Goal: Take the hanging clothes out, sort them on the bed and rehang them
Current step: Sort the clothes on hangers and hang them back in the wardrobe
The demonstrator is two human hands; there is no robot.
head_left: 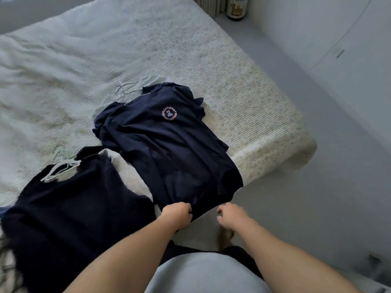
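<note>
I see my left hand [177, 214] gripping the navy T-shirt [169, 144] hem overhanging the bed [254, 115] edge at six o'clock, fingertips hidden; right hand [229, 215] loosely curled, empty.

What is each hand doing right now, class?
Left hand: closed, gripping the hem of the navy T-shirt.
Right hand: holds nothing, fingers loosely curled beside the hem.

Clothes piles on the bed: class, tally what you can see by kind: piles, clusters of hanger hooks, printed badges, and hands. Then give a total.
Clothes piles: 2, logo pile and left pile
Hook clusters: 2, and
Printed badges: 1
Hands: 2, left hand, right hand
Total: 7
</note>
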